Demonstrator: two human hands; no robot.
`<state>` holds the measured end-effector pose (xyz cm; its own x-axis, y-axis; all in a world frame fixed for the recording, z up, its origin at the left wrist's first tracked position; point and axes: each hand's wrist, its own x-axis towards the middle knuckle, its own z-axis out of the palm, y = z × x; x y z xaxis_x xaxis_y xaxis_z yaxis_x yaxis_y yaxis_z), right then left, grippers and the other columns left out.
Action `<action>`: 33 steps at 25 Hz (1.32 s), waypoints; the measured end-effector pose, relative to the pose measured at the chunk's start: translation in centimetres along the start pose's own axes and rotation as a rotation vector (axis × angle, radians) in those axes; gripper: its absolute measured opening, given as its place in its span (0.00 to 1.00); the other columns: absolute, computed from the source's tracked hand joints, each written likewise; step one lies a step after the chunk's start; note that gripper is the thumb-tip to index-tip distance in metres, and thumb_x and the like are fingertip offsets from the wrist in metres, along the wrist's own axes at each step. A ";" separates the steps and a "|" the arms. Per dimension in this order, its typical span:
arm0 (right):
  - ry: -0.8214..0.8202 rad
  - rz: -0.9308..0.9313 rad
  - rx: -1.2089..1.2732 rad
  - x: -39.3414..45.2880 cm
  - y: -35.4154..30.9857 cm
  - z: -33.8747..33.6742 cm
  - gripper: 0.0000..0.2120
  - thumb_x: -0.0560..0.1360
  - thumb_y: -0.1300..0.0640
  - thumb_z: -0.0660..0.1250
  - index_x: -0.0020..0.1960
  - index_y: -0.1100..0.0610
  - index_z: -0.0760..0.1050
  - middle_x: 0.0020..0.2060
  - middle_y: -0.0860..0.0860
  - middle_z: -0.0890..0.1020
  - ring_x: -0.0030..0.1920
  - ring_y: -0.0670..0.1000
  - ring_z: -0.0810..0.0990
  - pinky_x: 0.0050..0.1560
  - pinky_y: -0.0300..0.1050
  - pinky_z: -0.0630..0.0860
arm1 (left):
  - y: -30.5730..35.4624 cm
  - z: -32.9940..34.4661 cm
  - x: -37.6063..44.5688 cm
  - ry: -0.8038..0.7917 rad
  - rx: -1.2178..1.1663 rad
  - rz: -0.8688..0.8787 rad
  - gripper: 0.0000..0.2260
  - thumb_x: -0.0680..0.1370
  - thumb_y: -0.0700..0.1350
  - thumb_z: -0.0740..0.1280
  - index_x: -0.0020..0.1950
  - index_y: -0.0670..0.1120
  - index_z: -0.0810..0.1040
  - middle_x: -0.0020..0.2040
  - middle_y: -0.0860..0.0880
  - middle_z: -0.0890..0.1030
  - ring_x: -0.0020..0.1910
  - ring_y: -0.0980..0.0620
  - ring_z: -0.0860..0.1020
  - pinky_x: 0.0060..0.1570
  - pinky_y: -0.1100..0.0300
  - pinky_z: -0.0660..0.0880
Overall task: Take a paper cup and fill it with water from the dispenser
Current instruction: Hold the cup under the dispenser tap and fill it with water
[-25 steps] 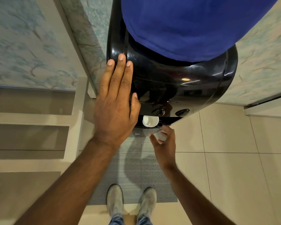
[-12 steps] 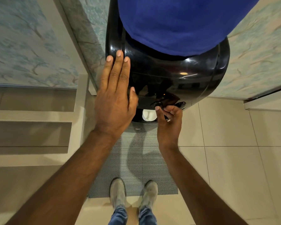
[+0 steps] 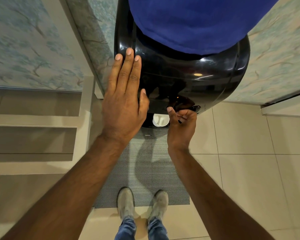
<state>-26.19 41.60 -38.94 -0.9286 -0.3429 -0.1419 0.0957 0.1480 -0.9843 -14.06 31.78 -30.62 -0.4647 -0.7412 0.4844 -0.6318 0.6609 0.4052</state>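
Sitting upright in the recess under the black dispenser [image 3: 189,80]: white paper cup [image 3: 160,120], mouth open, partly hidden by the overhanging front. Curling at the black tap lever [image 3: 194,108] just right of the cup: right hand [image 3: 181,125], thumb and fingers pinching toward it, exact contact unclear. Resting flat against the dispenser's left front: left hand [image 3: 124,99], fingers spread straight, gripping nothing. Looming above: blue bottle [image 3: 189,21]. Lying below: grey mat [image 3: 145,170] on beige floor tiles [image 3: 249,153], two shoes [image 3: 126,202] standing at its near edge. Flanking closely: patterned walls [image 3: 24,40], steps [image 3: 33,122] left, open floor right.
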 end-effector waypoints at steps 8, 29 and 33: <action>0.033 0.019 0.069 0.3 0.6 0.8 0.17 0.73 0.62 0.77 0.44 0.50 0.69 0.43 0.57 0.76 0.44 0.54 0.75 0.52 0.42 0.76 | 0.0 0.0 0.0 0.010 -0.010 0.002 0.28 0.82 0.40 0.63 0.82 0.36 0.62 0.82 0.38 0.62 0.82 0.37 0.58 0.82 0.45 0.59; 0.031 0.011 0.079 0.3 0.6 0.8 0.16 0.73 0.62 0.77 0.45 0.50 0.70 0.44 0.58 0.77 0.45 0.54 0.76 0.51 0.42 0.77 | 0.0 0.1 -0.1 0.011 0.001 0.001 0.28 0.82 0.40 0.63 0.82 0.36 0.62 0.82 0.38 0.62 0.82 0.37 0.58 0.83 0.47 0.57; 0.032 0.014 0.066 0.2 0.5 0.8 0.16 0.73 0.60 0.78 0.45 0.50 0.70 0.44 0.58 0.77 0.45 0.54 0.76 0.51 0.43 0.77 | 0.1 0.1 0.0 0.016 -0.004 -0.001 0.28 0.82 0.40 0.63 0.82 0.36 0.62 0.82 0.38 0.62 0.82 0.37 0.58 0.83 0.47 0.56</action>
<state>-26.07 40.85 -39.59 -0.9380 -0.3109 -0.1531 0.1311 0.0905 -0.9872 -14.17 31.83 -30.72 -0.4540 -0.7400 0.4962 -0.6301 0.6604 0.4085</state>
